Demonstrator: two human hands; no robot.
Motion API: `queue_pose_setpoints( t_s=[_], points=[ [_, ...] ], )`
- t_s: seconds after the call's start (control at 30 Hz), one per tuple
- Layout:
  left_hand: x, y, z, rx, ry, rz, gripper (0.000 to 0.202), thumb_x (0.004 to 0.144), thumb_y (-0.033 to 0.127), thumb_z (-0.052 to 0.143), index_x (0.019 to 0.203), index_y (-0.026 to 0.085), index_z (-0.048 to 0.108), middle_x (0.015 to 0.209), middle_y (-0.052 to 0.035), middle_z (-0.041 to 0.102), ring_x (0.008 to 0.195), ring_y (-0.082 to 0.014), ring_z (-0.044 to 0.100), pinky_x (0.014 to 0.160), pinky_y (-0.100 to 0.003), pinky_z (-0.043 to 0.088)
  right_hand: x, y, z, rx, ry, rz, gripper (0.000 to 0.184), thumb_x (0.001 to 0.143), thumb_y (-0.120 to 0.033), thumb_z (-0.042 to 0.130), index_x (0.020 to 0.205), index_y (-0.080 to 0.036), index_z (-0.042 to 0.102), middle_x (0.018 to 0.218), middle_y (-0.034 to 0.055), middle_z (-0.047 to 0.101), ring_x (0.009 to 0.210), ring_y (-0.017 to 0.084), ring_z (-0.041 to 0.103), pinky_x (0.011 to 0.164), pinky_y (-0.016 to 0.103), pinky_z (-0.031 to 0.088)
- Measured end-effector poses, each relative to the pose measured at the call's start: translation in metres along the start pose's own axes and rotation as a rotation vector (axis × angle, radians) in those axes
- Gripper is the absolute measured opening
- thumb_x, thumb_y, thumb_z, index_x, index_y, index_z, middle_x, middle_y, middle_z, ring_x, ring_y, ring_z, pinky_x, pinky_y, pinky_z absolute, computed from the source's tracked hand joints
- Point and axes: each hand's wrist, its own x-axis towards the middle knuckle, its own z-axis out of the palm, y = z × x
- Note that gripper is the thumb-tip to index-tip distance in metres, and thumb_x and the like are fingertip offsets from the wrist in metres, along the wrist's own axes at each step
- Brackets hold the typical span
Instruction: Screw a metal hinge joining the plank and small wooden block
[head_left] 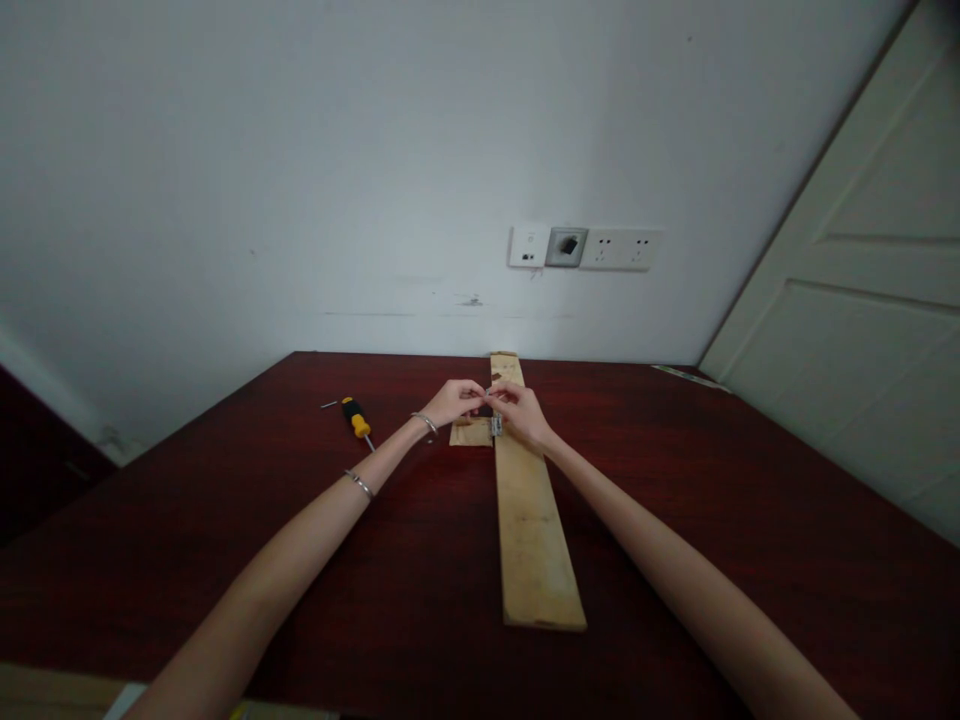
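A long pale wooden plank point(534, 520) lies lengthwise on the dark red table point(675, 480). A small wooden block point(470, 433) sits against its left side, with a small metal hinge point(496, 426) at the joint. My left hand point(452, 401) and my right hand point(520, 411) meet just above the hinge. Both hands have their fingertips pinched together on a tiny metal piece too small to name. Two bangles circle my left forearm.
A yellow-and-black screwdriver point(356, 418) lies on the table left of my hands. On the wall behind are wall sockets point(585, 247). A white door point(870, 300) stands at the right. A thin flat item point(686, 375) lies at the table's far right corner.
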Motion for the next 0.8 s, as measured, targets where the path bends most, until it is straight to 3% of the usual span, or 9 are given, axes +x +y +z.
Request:
queue_pose_setpoints(
  t_s=[0.1, 0.23, 0.37, 0.47, 0.53, 0.8],
  points=[
    [0.001, -0.002, 0.000, 0.028, -0.042, -0.026, 0.017, 0.077, 0.026, 0.064, 0.082, 0.010, 0.060, 0.063, 0.0004, 0.059, 0.052, -0.0092, 0.054, 0.051, -0.022, 0.046, -0.001, 0.001, -0.001, -0.025, -0.001, -0.007, 0.022, 0.070, -0.040, 0.064, 0.074, -0.018, 0.064, 0.070, 0.0025, 0.062, 0.062, 0.014, 0.053, 0.061, 0.026, 0.042],
    [0.002, -0.005, -0.005, 0.219, -0.067, 0.064, 0.022, 0.076, 0.028, 0.065, 0.088, 0.010, 0.062, 0.078, -0.0042, 0.064, 0.071, -0.0139, 0.059, 0.070, -0.028, 0.048, -0.002, 0.006, -0.005, -0.046, 0.002, -0.015, 0.022, 0.071, -0.040, 0.063, 0.072, -0.018, 0.064, 0.071, 0.0022, 0.062, 0.064, 0.014, 0.054, 0.063, 0.026, 0.043],
    [-0.001, -0.010, -0.011, 0.648, -0.180, 0.140, 0.056, 0.065, 0.045, 0.074, 0.109, 0.013, 0.061, 0.107, -0.0111, 0.060, 0.100, -0.0241, 0.052, 0.089, -0.036, 0.040, -0.002, 0.017, -0.012, -0.061, 0.022, -0.001, 0.022, 0.071, -0.039, 0.061, 0.073, -0.017, 0.064, 0.070, 0.0017, 0.063, 0.063, 0.013, 0.054, 0.063, 0.026, 0.043],
    [-0.005, -0.014, -0.010, 0.864, -0.321, 0.066, 0.084, 0.057, 0.056, 0.075, 0.124, 0.011, 0.052, 0.118, -0.0154, 0.052, 0.109, -0.0304, 0.043, 0.093, -0.039, 0.036, -0.003, 0.026, -0.016, -0.068, 0.024, 0.016, 0.023, 0.070, -0.039, 0.061, 0.072, -0.016, 0.065, 0.070, 0.0020, 0.064, 0.064, 0.014, 0.055, 0.064, 0.027, 0.043],
    [-0.007, -0.016, -0.007, 0.934, -0.354, 0.031, 0.092, 0.056, 0.060, 0.073, 0.128, 0.008, 0.049, 0.120, -0.0174, 0.048, 0.110, -0.0318, 0.041, 0.092, -0.038, 0.035, -0.004, 0.029, -0.018, -0.072, 0.021, 0.034, 0.025, 0.070, -0.040, 0.061, 0.073, -0.016, 0.066, 0.068, 0.0022, 0.065, 0.062, 0.014, 0.055, 0.062, 0.027, 0.044],
    [-0.004, -0.024, -0.007, 0.912, -0.342, 0.100, 0.071, 0.062, 0.058, 0.071, 0.116, 0.013, 0.059, 0.111, -0.0117, 0.051, 0.100, -0.0263, 0.045, 0.087, -0.033, 0.036, -0.003, 0.035, -0.018, -0.092, -0.002, 0.057, 0.028, 0.069, -0.041, 0.062, 0.075, -0.015, 0.069, 0.069, 0.0029, 0.068, 0.061, 0.015, 0.057, 0.059, 0.027, 0.045]
  ],
)
